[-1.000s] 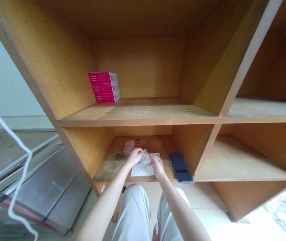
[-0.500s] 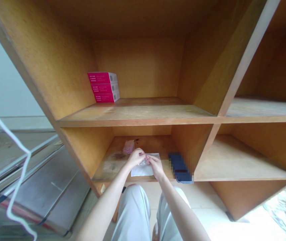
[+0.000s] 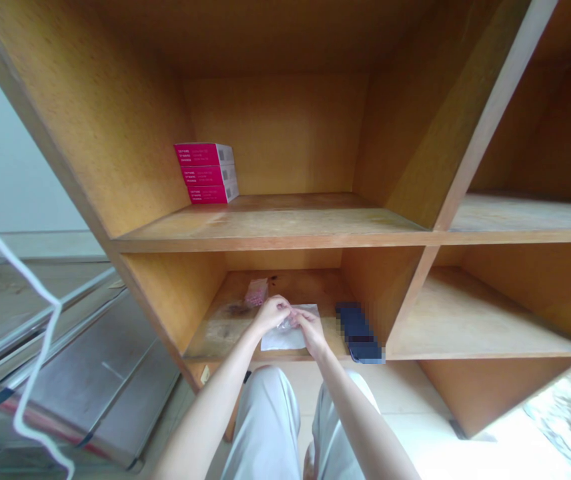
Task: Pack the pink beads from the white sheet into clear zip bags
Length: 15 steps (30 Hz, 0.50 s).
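Observation:
Over a white sheet (image 3: 282, 340) on the lower shelf, my left hand (image 3: 270, 314) and my right hand (image 3: 311, 328) meet with their fingertips pinched close together. Whatever sits in the fingertips is too small to make out. Just below and between them shows a shiny piece of clear plastic (image 3: 284, 325), partly covered by the fingers; I cannot tell whether it is held or lies on the sheet. Behind my left hand is a small clear bag with pink bits (image 3: 256, 293) in it.
A dark blue flat item (image 3: 360, 333), partly pixelated, lies right of the sheet at the shelf's front edge. Three pink boxes (image 3: 208, 175) are stacked on the shelf above. Wooden dividers (image 3: 415, 293) flank the compartment. A white cable (image 3: 40, 293) hangs at the left.
My hands stay almost in place, with only slight finger movement at the pinch. The clear plastic looks slightly shifted.

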Each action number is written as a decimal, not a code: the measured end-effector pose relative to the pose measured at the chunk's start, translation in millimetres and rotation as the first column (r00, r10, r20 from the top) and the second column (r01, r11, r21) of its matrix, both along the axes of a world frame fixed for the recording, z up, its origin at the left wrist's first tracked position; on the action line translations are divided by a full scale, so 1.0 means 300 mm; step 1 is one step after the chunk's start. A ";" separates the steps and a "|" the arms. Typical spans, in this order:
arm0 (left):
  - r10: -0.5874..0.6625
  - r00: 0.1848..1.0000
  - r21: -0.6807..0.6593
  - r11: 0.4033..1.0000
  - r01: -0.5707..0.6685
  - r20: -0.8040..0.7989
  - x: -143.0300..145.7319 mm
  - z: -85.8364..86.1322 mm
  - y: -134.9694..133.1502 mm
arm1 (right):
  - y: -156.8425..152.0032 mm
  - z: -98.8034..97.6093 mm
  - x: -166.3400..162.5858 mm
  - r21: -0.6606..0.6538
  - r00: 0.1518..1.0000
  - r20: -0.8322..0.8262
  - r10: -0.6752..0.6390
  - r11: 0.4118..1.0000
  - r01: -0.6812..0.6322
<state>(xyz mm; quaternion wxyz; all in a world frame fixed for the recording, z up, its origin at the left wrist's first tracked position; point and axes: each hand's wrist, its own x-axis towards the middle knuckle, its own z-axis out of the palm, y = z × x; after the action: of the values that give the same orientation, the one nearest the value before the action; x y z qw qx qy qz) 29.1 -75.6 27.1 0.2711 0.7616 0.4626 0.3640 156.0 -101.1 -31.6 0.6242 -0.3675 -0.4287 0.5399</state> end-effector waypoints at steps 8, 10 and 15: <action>0.054 0.998 0.023 0.998 -0.054 -0.014 0.022 -0.016 -0.010 | 0.000 -0.002 0.000 0.009 0.999 -0.036 -0.024 1.000 0.024; 0.048 0.999 0.033 0.998 -0.047 -0.013 0.028 -0.013 -0.015 | -0.004 0.004 0.001 0.035 0.999 -0.029 -0.032 0.999 0.033; 0.067 0.998 0.065 0.996 -0.066 -0.019 0.043 -0.014 -0.022 | -0.008 0.013 0.002 0.034 0.999 -0.014 -0.052 0.998 0.052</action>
<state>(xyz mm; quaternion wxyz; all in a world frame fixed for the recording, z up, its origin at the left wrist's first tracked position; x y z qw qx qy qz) 41.9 -82.1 22.8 0.2291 0.7579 0.4787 0.3794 156.7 -103.6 -27.7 0.6472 -0.3642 -0.4243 0.5182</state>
